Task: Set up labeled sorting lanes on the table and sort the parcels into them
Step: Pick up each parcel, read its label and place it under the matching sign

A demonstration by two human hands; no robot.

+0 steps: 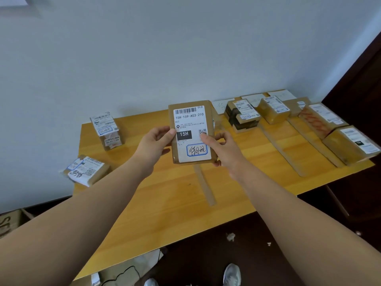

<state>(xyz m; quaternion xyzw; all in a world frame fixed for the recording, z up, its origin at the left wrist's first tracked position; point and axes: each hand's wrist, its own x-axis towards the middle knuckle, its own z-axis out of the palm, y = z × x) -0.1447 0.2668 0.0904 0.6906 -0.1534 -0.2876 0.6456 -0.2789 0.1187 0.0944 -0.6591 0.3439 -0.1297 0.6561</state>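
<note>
At frame centre, a flat brown cardboard parcel (191, 132) is pinched by the fingers of both hands; its label should be read before a lane is chosen.

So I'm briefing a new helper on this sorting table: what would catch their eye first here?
First, the parcel held up at centre by the left hand and the right hand, its white label reading 15H-159-A03-210. Next, the tape strips that split the right side of the yellow table into lanes, with several parcels already lying there. Two more parcels wait at the left.
</note>
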